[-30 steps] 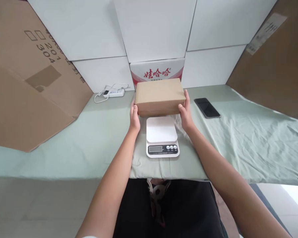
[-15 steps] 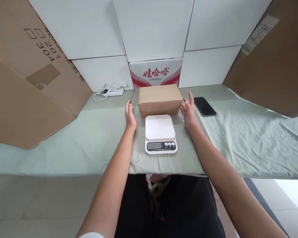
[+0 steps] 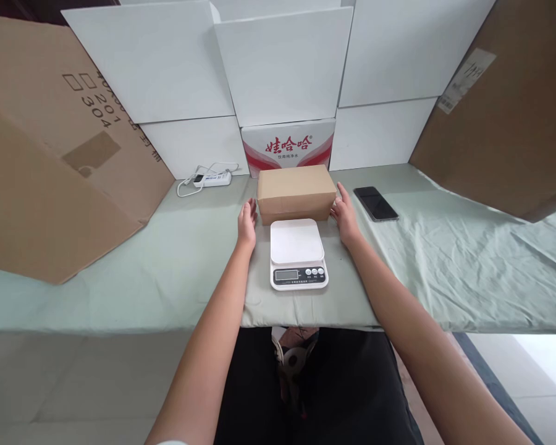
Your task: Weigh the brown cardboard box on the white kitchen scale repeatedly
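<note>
the closed brown cardboard box [image 3: 295,193] sits on the green-clothed table [image 3: 167,272] just behind the white kitchen scale [image 3: 298,253], long axis running left to right. our left hand [image 3: 247,224] and right hand [image 3: 345,216] flank its short ends, open, equally near, each grip clasping nothing.

Makeshift parcel-packing station | table [image 3: 120,290] draped in pale green cloth | digital scale [image 3: 298,254] at centre beside a sealed brown carton [image 3: 295,191] | flattened cardboard sheets [image 3: 50,161] and white boards [image 3: 282,62] wall the space | tiled floor [image 3: 74,383] below
</note>
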Demonstrator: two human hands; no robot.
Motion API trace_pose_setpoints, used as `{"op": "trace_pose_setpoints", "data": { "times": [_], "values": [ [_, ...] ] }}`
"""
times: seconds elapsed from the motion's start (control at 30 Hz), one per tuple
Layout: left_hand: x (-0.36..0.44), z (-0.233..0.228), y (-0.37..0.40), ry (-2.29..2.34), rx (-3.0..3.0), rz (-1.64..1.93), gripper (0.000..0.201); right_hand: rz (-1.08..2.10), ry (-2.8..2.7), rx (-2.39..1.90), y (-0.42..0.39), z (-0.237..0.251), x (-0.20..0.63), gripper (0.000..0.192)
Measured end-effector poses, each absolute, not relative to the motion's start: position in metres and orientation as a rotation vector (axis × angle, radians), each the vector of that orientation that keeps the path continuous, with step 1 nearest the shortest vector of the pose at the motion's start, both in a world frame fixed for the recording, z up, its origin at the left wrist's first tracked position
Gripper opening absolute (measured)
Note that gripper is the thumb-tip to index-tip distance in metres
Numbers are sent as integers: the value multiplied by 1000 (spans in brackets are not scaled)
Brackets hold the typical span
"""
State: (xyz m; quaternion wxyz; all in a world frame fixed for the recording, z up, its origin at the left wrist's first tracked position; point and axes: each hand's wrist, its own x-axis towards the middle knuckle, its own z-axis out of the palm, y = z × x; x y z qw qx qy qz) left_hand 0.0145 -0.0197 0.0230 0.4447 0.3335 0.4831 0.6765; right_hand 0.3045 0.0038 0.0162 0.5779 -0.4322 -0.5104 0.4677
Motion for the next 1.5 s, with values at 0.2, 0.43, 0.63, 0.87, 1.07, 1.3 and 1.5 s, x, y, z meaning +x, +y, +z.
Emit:
{"op": "trace_pose_setpoints", "data": {
  "times": [0.2,0.43,0.63,0.87,1.07,1.3,1.5],
  "values": [
    [16,10,-14,1133,993,1627,71,1070,-1281,-945,0,18,298,110],
    [14,9,-12,1111,1178,1622,88,957,-1381,-938,1,21,293,128],
    [17,39,-65,1100,1481,1756,83,533,-1512,-879,-41,39,300,110],
    [21,22,-161,1086,1531,1701,80,446,-1545,-883,-111,11,323,94],
    [20,12,-169,1140,1486,1683,78,439,-1575,-916,-117,7,322,87],
    [22,18,-165,1169,1476,1656,80,445,-1587,-945,-118,12,321,82],
    [20,15,-165,1160,1470,1643,81,469,-1576,-932,-115,11,318,84]
  ]
}}
